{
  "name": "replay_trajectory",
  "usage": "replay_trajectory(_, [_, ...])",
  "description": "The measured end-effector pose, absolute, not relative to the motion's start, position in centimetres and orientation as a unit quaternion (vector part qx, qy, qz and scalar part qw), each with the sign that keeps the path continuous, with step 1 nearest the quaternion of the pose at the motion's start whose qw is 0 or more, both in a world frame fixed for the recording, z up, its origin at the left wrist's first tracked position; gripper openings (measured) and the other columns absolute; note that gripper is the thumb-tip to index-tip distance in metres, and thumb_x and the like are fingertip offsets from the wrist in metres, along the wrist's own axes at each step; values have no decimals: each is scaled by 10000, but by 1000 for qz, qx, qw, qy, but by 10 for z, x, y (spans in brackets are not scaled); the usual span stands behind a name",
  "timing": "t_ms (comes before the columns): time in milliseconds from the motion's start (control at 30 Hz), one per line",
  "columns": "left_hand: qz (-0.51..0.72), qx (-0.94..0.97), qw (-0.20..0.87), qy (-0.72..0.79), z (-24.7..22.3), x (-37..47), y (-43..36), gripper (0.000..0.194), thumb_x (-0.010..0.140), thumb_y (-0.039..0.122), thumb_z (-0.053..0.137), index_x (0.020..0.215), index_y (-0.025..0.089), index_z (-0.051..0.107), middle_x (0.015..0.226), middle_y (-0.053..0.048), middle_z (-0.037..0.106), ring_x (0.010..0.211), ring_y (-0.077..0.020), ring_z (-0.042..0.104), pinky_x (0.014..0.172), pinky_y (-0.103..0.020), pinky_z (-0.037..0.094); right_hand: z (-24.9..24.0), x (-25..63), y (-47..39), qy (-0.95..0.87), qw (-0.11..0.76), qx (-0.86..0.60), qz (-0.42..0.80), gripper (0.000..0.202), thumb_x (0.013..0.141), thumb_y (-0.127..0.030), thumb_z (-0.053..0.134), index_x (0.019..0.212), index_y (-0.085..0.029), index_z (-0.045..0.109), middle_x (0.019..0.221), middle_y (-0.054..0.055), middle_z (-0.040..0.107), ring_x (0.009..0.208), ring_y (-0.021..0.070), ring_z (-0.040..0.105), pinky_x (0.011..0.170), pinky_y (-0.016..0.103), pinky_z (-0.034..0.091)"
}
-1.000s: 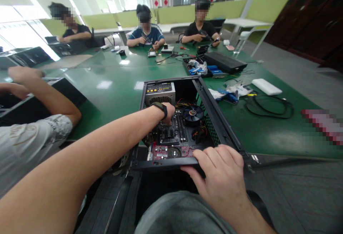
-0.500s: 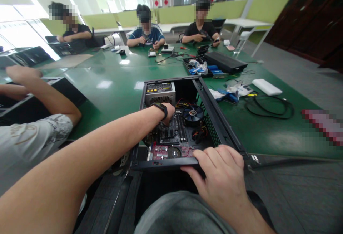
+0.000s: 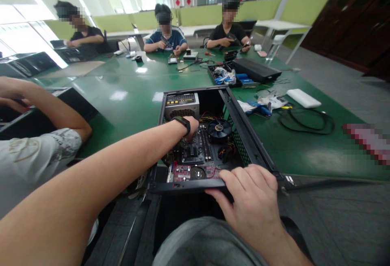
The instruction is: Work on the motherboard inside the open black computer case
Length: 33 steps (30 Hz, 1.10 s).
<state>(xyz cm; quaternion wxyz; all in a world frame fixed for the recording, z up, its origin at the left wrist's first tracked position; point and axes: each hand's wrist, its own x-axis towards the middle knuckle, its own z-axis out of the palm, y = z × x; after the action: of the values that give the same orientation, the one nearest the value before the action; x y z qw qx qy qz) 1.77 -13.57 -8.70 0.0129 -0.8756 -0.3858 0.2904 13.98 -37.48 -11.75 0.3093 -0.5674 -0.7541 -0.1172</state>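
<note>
An uncovered black computer case (image 3: 253, 136) lies before me, its near end jutting past the table edge. My right hand (image 3: 251, 190) grips the near rim, thumb below and fingers over the top. My left hand (image 3: 191, 125), with a dark wristband, reaches down over the motherboard (image 3: 198, 150) near the power supply (image 3: 183, 105); its fingers are hidden, so what they touch cannot be made out. Right of that hand is a dark fan (image 3: 219, 128). A red circuit board (image 3: 183, 170) with a small round fan sits at the near end.
Right of the case lie gloves (image 3: 265, 105), a black cable (image 3: 292, 131), a white box-like item (image 3: 304, 98) and a red-edged object (image 3: 365, 142). Behind is an open toolbox (image 3: 225, 77). A co-worker's arm (image 3: 57, 111) reaches into another case (image 3: 81, 103) at left; several people sit across the table.
My two hands and the case stay nearly still. At left, the co-worker's raised hand has moved down and left, toward the other case.
</note>
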Motion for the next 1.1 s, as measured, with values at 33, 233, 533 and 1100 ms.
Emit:
replay_trajectory(33, [295, -875, 15, -384, -86, 18, -136, 545, 539, 298, 883, 1035, 104, 772, 1065, -180, 749, 999, -303, 696, 837, -288, 540, -117, 140, -375, -754, 309, -567, -118, 233, 890, -442, 623, 969, -223, 619, 756, 8, 568, 806, 208, 462, 892, 414, 330])
replay_trajectory(233, [298, -879, 29, -372, -92, 16, -133, 490, 589, 338, 845, 1019, 112, 776, 1052, -164, 754, 988, -295, 698, 814, -286, 545, -116, 140, -375, -755, 309, -565, -121, 220, 900, -433, 612, 959, -221, 618, 752, 6, 568, 795, 203, 462, 898, 413, 330])
replay_trajectory(533, [178, -911, 22, -371, -89, 10, -118, 431, 639, 477, 726, 926, 160, 782, 952, -124, 763, 892, -254, 700, 746, -276, 523, -117, 144, -367, -752, 291, -584, -97, 227, 888, -440, 633, 972, -230, 638, 789, 16, 580, 827, 214, 472, 893, 416, 319])
replay_trajectory(1100, [-164, -843, 66, -507, -7, -34, -58, 283, 745, 403, 611, 847, 163, 720, 822, -73, 733, 778, -188, 640, 723, -279, 471, -103, 146, -72, -722, 198, -641, -166, 405, 921, -502, 567, 1153, -172, 604, 1211, 89, 584, 1130, 237, 534, 1002, 477, 401])
